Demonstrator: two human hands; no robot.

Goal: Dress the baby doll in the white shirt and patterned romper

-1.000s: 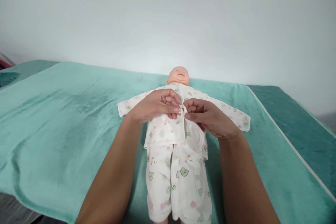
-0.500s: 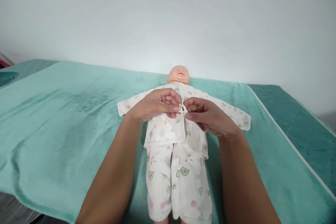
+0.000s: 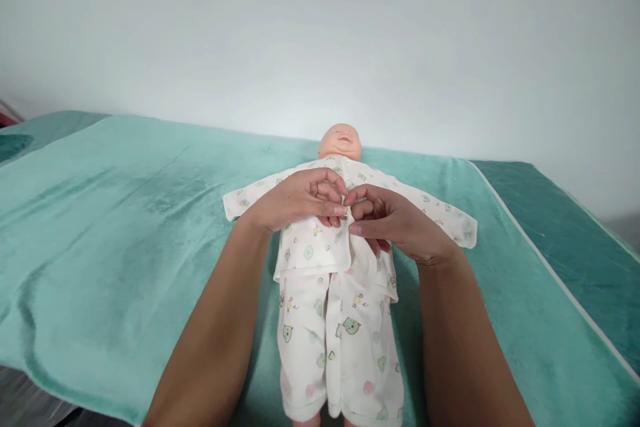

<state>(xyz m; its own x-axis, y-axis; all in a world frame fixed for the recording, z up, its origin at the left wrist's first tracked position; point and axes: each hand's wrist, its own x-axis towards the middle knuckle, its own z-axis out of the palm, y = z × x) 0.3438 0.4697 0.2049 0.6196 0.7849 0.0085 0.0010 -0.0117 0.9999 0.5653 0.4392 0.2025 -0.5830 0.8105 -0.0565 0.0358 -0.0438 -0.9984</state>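
Observation:
A baby doll point(image 3: 341, 141) lies on its back, dressed in a white printed shirt point(image 3: 311, 252) and matching trousers point(image 3: 345, 340). Both sleeves stretch out sideways. Over the chest, my left hand point(image 3: 307, 199) pinches the shirt's front edge between thumb and fingers. My right hand point(image 3: 387, 217) meets it from the other side, its fingers closed on the opposite front edge of the shirt. A small pale fastening, probably a button, shows between the fingertips, partly hidden. Below the hands the two shirt fronts overlap loosely.
A light green blanket point(image 3: 125, 247) with soft wrinkles lies under the doll. Darker green cloth point(image 3: 565, 213) shows at the right. Behind the doll's head rises a white wall point(image 3: 320, 47). Grey floor point(image 3: 30, 400) appears at the lower left.
My right hand's fingertips have shifted slightly left, closer to my left hand's fingertips. The shirt's front edge has moved a little with them; the doll stays in place.

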